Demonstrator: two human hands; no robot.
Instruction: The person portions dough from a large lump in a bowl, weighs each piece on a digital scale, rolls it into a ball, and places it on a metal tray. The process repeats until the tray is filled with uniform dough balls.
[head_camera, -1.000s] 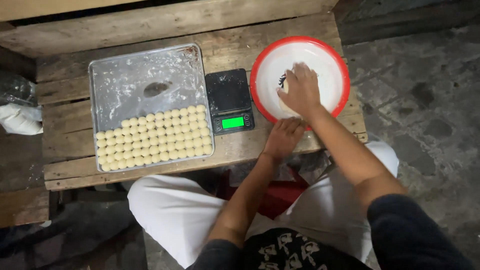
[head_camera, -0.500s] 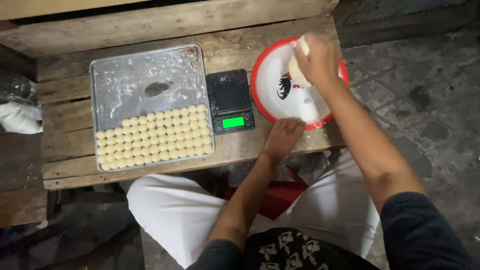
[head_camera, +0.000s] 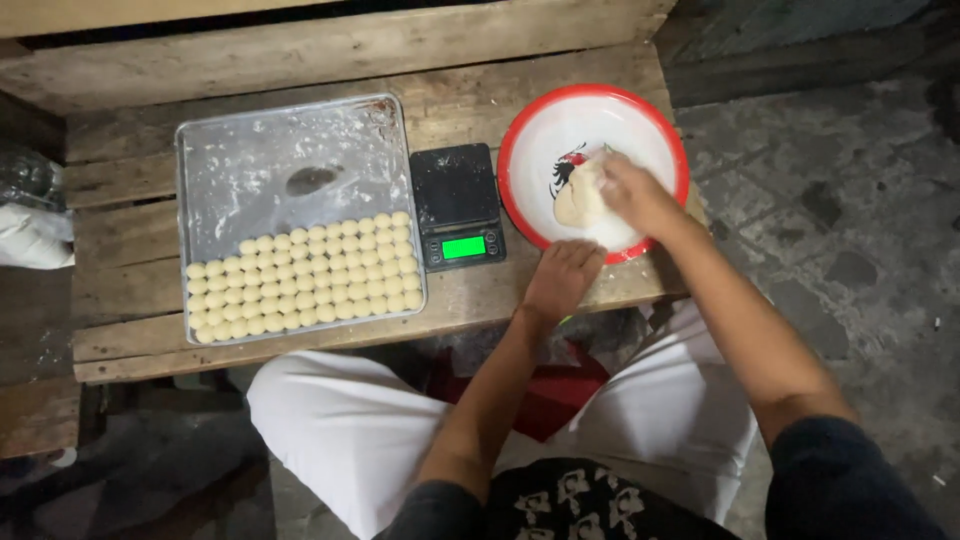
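Dough (head_camera: 578, 198) is now pressed down in the red-rimmed bowl (head_camera: 520, 140) by the right hand (head_camera: 632, 190), fingers gripping it; the left hand (head_camera: 562, 277) is kept flat, fingers loosely together, on the bench (head_camera: 130, 250).

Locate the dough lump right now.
Head view, right side: dough lump lies in the red-rimmed bowl, under the right hand, right of the scale.

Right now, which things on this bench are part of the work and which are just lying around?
In use: dough lump, red-rimmed bowl, right hand, left hand, digital scale, tray of dough balls.
Lying about: white bag at the left edge.
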